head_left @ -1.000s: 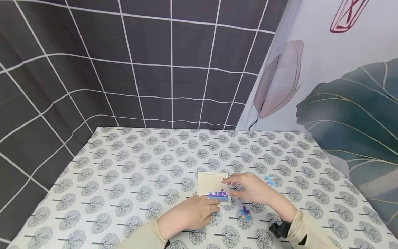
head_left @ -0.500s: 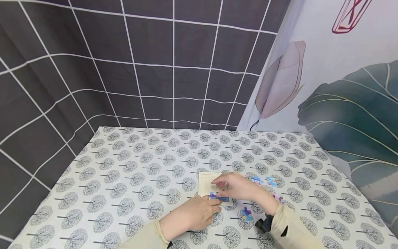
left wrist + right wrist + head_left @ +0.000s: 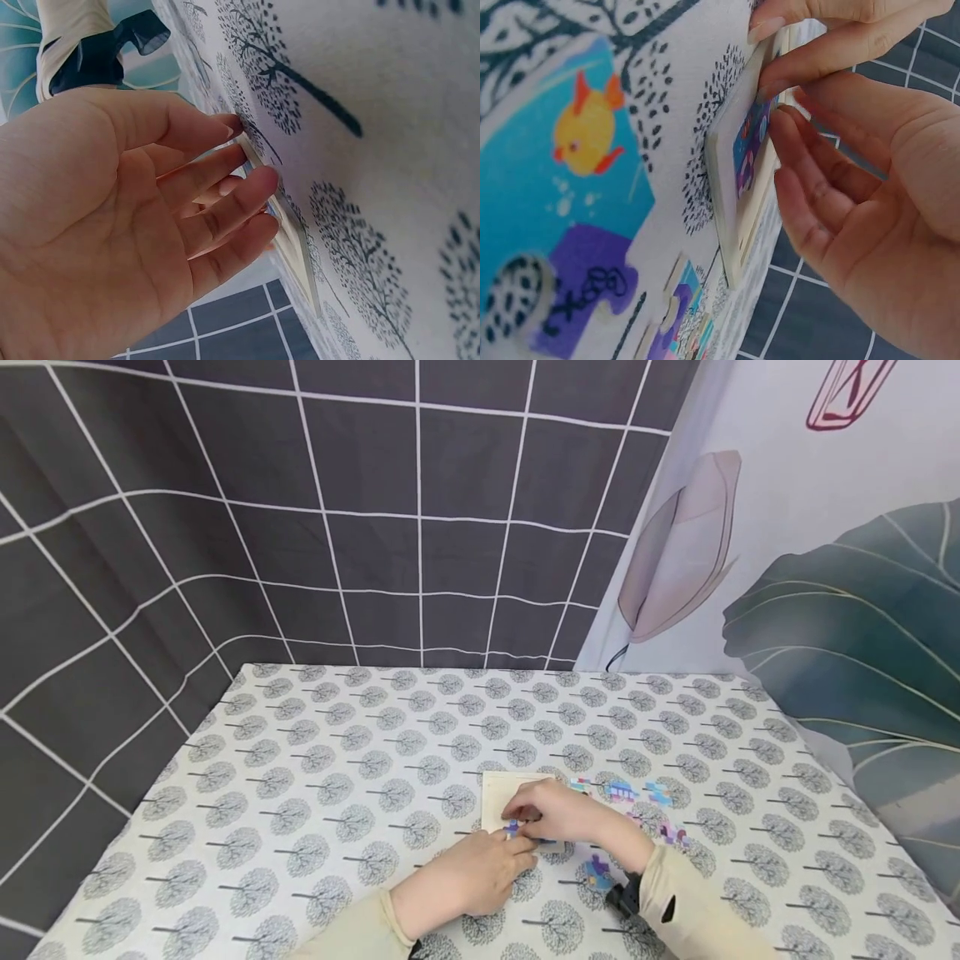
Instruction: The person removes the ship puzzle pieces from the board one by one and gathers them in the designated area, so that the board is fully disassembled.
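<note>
A shallow pale wooden puzzle tray (image 3: 497, 788) lies on the cloth, with a row of purple and blue pieces (image 3: 744, 154) along its near side. My left hand (image 3: 480, 870) rests on the tray's near left edge; its fingers are extended, and they touch the rim and pieces in the right wrist view. My right hand (image 3: 561, 814) bends over the row. Its thumb and fingertips come together at a purple puzzle piece (image 3: 512, 827), pinching it near the left fingertips. The contact is partly covered by the fingers. In the left wrist view the tray's edge (image 3: 298, 259) shows beyond the left fingers.
A joined fish-pattern piece (image 3: 525, 165) lies right of the tray, near the right wrist. Several loose pieces, among them a blue one (image 3: 622, 791), a light blue one (image 3: 657, 792) and a pink one (image 3: 673, 835), lie farther right. A dark gridded curtain (image 3: 360, 552) hangs behind.
My right hand has moved left from the tray's right side to the left part of the row, its fingers now bent down. The left hand has barely moved.
</note>
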Demonstrator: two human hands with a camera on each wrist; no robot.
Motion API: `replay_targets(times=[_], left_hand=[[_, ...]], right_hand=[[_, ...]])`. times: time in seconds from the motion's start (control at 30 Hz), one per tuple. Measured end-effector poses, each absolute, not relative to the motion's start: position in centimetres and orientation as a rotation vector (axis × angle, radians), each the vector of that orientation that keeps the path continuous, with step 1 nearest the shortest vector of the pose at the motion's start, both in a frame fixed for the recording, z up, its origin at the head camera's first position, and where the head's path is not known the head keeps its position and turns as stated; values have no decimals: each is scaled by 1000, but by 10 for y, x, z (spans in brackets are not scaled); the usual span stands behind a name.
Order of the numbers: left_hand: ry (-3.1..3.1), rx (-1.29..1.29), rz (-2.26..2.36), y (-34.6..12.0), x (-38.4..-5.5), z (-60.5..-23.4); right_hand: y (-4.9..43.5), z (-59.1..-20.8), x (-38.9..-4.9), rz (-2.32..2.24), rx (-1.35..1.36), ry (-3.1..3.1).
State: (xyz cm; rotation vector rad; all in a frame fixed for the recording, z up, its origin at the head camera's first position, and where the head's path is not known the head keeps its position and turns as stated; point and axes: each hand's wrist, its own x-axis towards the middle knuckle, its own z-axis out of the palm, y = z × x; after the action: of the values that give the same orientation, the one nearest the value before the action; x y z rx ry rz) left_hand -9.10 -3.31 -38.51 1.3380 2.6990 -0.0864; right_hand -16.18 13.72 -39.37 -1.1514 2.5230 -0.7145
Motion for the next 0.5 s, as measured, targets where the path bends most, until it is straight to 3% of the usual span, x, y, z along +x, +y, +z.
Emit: replay_targets(times=[0.5], left_hand=[[2683,1277,-107,-28,-90,-378]], right_hand=[[123,-387,-167,-584,-879,2576]])
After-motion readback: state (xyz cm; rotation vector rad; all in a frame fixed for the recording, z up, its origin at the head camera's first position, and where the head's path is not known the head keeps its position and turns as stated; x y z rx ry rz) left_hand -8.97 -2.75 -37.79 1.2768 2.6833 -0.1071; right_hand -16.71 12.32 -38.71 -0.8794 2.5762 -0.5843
